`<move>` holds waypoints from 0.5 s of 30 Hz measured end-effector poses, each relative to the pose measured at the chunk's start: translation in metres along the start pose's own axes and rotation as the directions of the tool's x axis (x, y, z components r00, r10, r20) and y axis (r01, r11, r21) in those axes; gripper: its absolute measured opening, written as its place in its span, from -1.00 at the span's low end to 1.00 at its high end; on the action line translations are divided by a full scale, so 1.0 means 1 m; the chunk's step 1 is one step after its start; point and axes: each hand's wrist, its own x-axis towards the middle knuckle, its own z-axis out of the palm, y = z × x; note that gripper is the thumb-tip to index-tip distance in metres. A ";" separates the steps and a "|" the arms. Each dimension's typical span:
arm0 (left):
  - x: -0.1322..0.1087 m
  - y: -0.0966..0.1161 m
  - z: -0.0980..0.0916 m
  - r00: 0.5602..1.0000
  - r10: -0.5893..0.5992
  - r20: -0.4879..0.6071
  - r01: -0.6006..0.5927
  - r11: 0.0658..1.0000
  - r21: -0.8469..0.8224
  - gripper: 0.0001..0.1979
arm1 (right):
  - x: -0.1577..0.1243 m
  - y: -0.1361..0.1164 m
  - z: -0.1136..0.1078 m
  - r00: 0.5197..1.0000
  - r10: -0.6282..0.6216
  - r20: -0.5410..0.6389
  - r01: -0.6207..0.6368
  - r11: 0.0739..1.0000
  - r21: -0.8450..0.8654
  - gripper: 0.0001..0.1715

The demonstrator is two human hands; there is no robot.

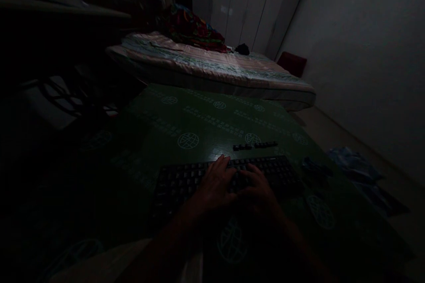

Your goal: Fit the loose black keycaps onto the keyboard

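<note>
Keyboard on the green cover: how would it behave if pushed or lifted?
Probably stiff: the keyboard is one long flat slab, so it should lift whole. Lying low on the glossy green table cover, it likely slides, not tips.

The scene is seen from a single head-worn camera, aimed forward and down over the desk [186, 115]. The keyboard [186, 181] is viewed from close, the bed [212, 68] farther beyond.
</note>
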 end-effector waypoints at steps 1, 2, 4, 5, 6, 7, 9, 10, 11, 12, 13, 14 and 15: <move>0.000 -0.001 0.000 1.000 -0.001 -0.010 0.001 1.000 -0.009 -0.45 | 0.000 0.000 0.001 1.000 0.003 0.006 -0.003 1.000 0.000 -0.90; 0.000 -0.001 0.000 1.000 -0.005 -0.013 0.004 1.000 -0.015 -0.46 | 0.000 0.000 0.002 1.000 0.004 0.007 -0.004 1.000 0.003 -0.89; 0.000 -0.001 0.000 1.000 -0.010 0.000 0.010 1.000 -0.021 -0.45 | -0.001 -0.001 0.003 1.000 0.007 0.004 -0.007 1.000 0.009 -0.87; 0.000 -0.001 0.001 1.000 -0.008 -0.001 0.008 1.000 -0.024 -0.45 | -0.002 -0.001 0.003 1.000 0.009 0.002 -0.009 1.000 0.011 -0.87; 0.000 -0.002 0.001 1.000 -0.004 -0.007 0.004 1.000 -0.028 -0.46 | -0.003 -0.001 0.002 1.000 0.015 0.001 -0.015 1.000 0.012 -0.86; 0.001 -0.002 0.002 1.000 0.000 -0.019 -0.001 0.999 -0.033 -0.46 | -0.003 -0.002 0.002 1.000 0.022 -0.001 -0.022 1.000 0.012 -0.87; 0.001 -0.003 0.003 0.999 0.008 -0.044 -0.009 0.999 -0.042 -0.45 | -0.005 -0.002 0.002 1.000 0.029 -0.002 -0.029 1.000 0.012 -0.87; 0.001 -0.003 0.004 0.999 0.010 -0.046 -0.012 0.999 -0.041 -0.45 | -0.006 -0.002 0.001 1.000 0.024 -0.010 -0.024 1.000 0.014 -0.87; 0.001 -0.003 0.004 0.999 0.010 -0.041 -0.012 0.999 -0.037 -0.44 | -0.007 -0.002 0.001 1.000 0.020 -0.014 -0.019 1.000 0.018 -0.86; 0.001 -0.003 0.004 0.999 0.009 -0.035 -0.010 0.999 -0.031 -0.43 | -0.008 -0.001 0.001 1.000 0.009 -0.016 -0.009 1.000 0.024 -0.86; 0.001 -0.003 0.003 1.000 0.008 -0.028 -0.008 1.000 -0.024 -0.42 | -0.009 -0.001 0.000 1.000 0.001 -0.022 0.000 0.999 0.032 -0.85; 0.001 -0.003 0.003 1.000 0.003 -0.017 -0.003 1.000 -0.017 -0.40 | -0.010 -0.001 0.000 1.000 -0.003 -0.026 0.004 0.999 0.040 -0.84; 0.001 -0.003 0.003 1.000 -0.001 -0.005 0.001 1.000 -0.010 -0.40 | -0.010 -0.001 0.000 1.000 -0.003 -0.030 0.004 0.999 0.047 -0.84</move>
